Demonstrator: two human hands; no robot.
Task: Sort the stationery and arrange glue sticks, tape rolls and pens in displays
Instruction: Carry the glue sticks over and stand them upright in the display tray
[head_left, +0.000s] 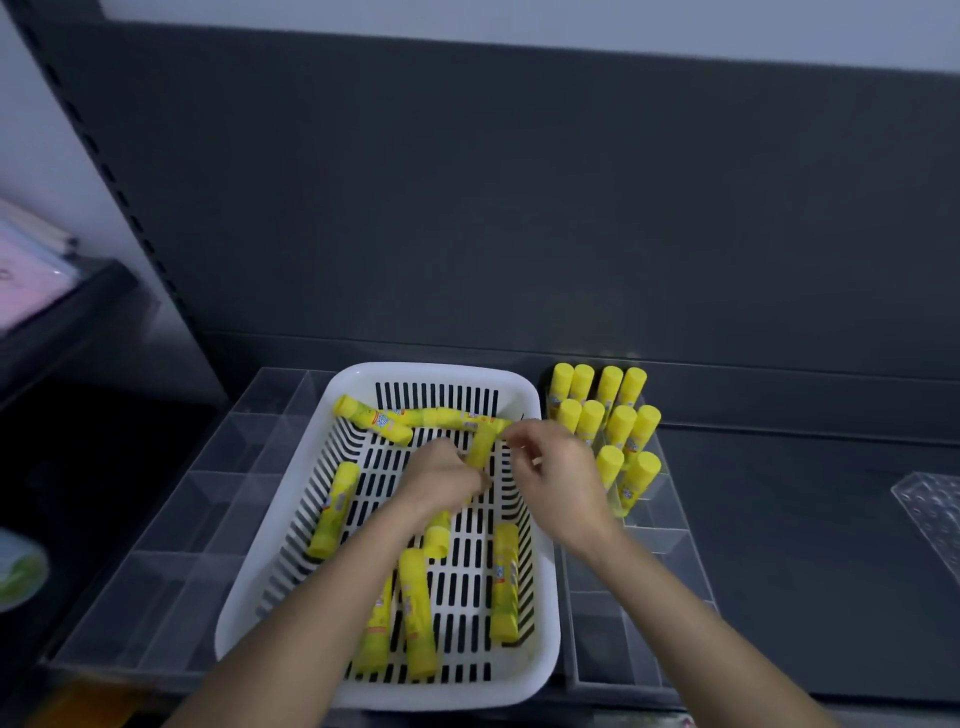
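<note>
Two hands over a white basket (447, 693) of loose glue sticks.
A clear display (171, 519) flanks the hands, with upright glue sticks (608, 415) just right of the right hand (558, 475). The left hand (441, 475) grips one glue stick (480, 446) above the basket. The right hand's curled fingers sit at its top end, too blurred to tell whether they pinch it.

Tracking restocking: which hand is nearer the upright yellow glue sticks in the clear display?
Right. The right hand is just left of those glue sticks; the left hand is farther left, over the white slotted basket.
</note>
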